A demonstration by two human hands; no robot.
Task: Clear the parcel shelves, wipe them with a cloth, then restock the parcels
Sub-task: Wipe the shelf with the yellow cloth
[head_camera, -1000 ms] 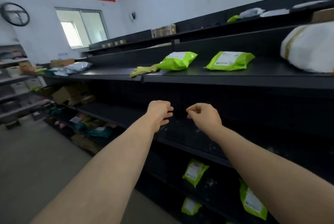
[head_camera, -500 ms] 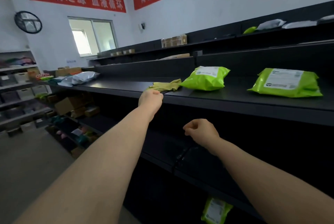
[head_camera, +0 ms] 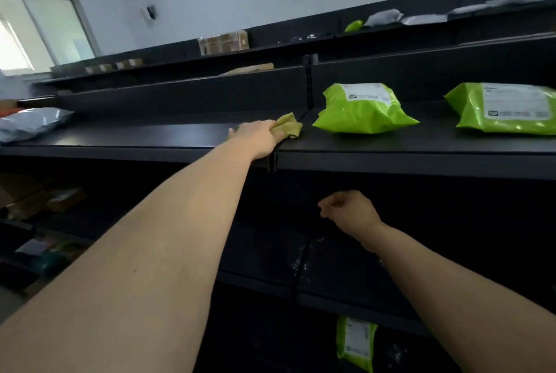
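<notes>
Head view, centre of frame: left hand (head_camera: 255, 137) up on black metal shelf (head_camera: 391, 158), fingers bunched over crumpled yellow-green cloth (head_camera: 289, 127), gripping it at the seam between two shelf boards. Just right of cloth: puffy lime-green plastic parcel with white label (head_camera: 364, 109). Second lime-green parcel (head_camera: 505, 107) at right edge, apart from the first. Silver-grey plastic parcel (head_camera: 30, 124) at far left, same shelf. Right hand (head_camera: 349, 211) lower centre, beneath shelf edge, fingers loosely curled, holding nothing. Bottom of frame: third lime-green parcel (head_camera: 356, 342) in a lower bay.
</notes>
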